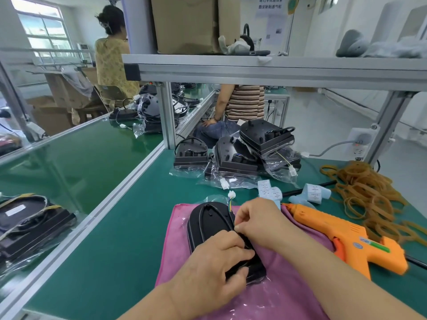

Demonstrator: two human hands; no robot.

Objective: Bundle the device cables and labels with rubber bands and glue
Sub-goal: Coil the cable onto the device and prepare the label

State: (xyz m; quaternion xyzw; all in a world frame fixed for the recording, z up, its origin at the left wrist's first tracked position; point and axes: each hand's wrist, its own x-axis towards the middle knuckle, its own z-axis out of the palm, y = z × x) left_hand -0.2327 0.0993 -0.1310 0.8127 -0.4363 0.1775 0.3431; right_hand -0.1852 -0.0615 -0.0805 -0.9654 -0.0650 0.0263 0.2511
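A green table (129, 227) with an aluminium frame fills most of the view. On its near part lies a pink cloth (288, 296), partly covered with clear plastic film. At the right side of the table there is a big loose heap of brown rubber bands (369, 195). Behind the cloth, near the frame post, several black bagged devices (254, 153) are stacked. An orange glue gun (346, 239) lies on its side just beside the cloth, between the cloth and the rubber bands, with its nozzle pointing to the far left.

The black device (208, 225) lies on the cloth, under and in front of both hands. Its rounded far end is free, and its near end is covered by the hands. The left hand (215, 262) is over the near end, its fingers curled around the black cable (245, 265) there, with the thumb below. The right hand (258, 220) comes from the right and pinches the same cable at the right edge of the device, with thumb and forefinger tightly together.

Small rolls of labels (270, 190), white and light blue, lie behind the glue gun nozzle. A white connector (231, 194) on coloured wires sticks out just past the far end of the device.
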